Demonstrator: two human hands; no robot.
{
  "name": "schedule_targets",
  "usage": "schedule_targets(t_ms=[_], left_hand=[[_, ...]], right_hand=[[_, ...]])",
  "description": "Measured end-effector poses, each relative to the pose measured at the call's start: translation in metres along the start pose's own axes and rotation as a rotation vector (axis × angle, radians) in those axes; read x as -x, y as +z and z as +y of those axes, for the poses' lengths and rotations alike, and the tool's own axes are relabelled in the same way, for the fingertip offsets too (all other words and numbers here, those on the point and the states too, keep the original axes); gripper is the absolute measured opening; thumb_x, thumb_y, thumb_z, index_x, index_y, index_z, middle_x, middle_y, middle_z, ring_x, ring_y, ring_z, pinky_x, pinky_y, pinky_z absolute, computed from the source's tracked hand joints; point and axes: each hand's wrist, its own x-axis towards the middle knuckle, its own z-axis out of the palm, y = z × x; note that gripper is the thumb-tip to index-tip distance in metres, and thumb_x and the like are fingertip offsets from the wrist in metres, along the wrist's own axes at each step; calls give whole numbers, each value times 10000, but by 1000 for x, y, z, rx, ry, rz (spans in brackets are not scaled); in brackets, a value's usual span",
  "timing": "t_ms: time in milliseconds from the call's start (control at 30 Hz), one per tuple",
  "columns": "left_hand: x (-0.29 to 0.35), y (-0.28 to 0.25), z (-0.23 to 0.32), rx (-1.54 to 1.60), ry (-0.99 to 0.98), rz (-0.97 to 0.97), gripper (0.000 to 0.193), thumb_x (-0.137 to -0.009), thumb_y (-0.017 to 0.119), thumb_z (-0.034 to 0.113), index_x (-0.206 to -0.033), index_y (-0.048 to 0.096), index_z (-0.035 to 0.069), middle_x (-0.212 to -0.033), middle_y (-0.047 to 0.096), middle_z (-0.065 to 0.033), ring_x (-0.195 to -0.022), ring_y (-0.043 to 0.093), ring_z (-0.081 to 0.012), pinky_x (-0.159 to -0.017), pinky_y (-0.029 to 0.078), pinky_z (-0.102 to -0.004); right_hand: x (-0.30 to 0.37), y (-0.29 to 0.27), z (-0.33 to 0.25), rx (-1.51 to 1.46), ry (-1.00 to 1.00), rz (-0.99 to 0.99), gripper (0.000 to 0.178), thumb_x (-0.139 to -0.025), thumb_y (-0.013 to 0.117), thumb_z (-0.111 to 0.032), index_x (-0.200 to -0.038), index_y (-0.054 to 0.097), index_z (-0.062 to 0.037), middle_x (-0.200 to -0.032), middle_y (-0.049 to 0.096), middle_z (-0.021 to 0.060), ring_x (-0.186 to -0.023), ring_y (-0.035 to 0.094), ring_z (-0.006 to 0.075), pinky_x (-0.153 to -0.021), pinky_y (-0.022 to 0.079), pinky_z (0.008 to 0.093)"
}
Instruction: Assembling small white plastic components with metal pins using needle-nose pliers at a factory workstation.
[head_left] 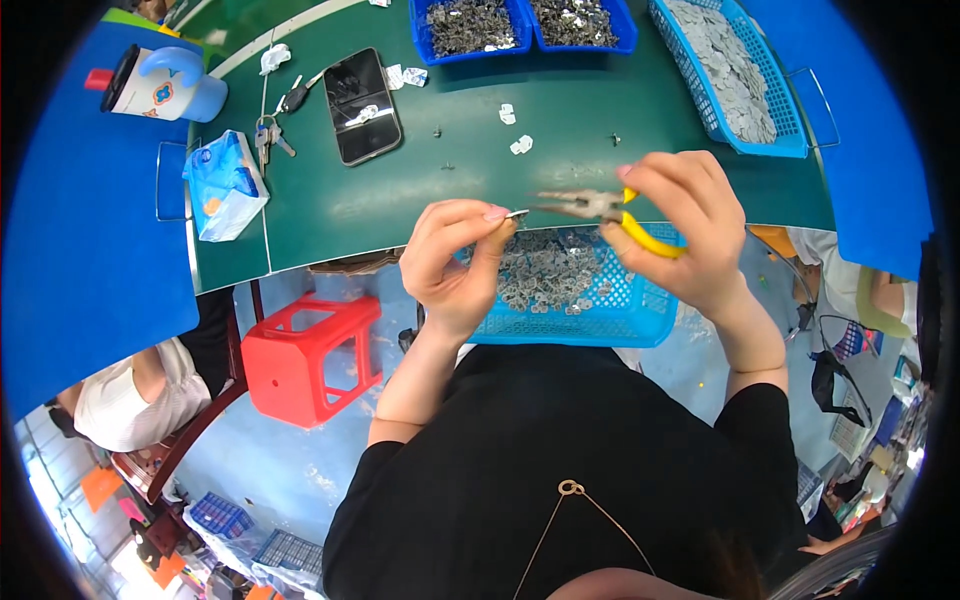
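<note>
Between thumb and forefinger, my left hand pinches a small flat metal piece above the table's front edge. My right hand grips long-nose pliers with yellow handles. Their jaws point left toward the small piece; they are smeared by motion, and I cannot tell whether they touch it. Below both hands, a light-blue plastic basket holds many small silvery pieces. On the green table beyond my hands lie two pale flat pieces and several tiny dark metal bits.
Two dark-blue bins of small metal parts stand at the far side. A blue basket of flat grey pieces is far right. Leftward are a phone, keys, a tissue pack and a tumbler. A red stool stands below.
</note>
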Motion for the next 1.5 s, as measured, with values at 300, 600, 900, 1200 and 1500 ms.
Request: schedule_targets(t_ms=[300,600,900,1200,1500], left_hand=[[-1,-6,0,-79,86,6,210,-704,737,-59,-860,643,46,-807,662,-87,-713,629,-215,-647,472,-284],[-5,-7,2,-147,144,-30,233,-682,753,-49,-862,649,56,-800,660,-70,-694,625,-213,-632,473,-288],[-7,-5,4,-153,151,-65,239,-669,759,-49,-855,654,59,-801,664,-67,-698,627,-212,-629,477,-283],[-1,-5,3,67,-43,-12,261,-643,752,-94,-856,659,25,-823,677,-94,-738,641,-210,-660,497,-282],[-7,-13,5,-6,62,-52,271,-613,780,-81,-839,675,24,-803,682,-104,-748,648,-217,-661,506,-283]], right_hand=[[-12,-12,-11,186,-188,-97,471,-546,781,-139,-995,669,-51,-892,580,70,-734,516,233,-603,432,333],[-20,-17,-11,245,-248,-128,447,-570,766,-196,-981,664,-53,-900,573,61,-749,517,230,-610,404,345],[-24,-21,-7,211,-281,-200,464,-554,775,-162,-969,634,-7,-910,570,93,-733,513,245,-608,406,351],[-19,-15,0,69,-216,-231,479,-513,791,-129,-945,623,-6,-921,583,109,-723,525,246,-592,434,343],[-31,-21,-13,164,-265,-174,486,-532,783,-139,-987,655,-26,-947,576,84,-776,524,255,-640,462,346]])
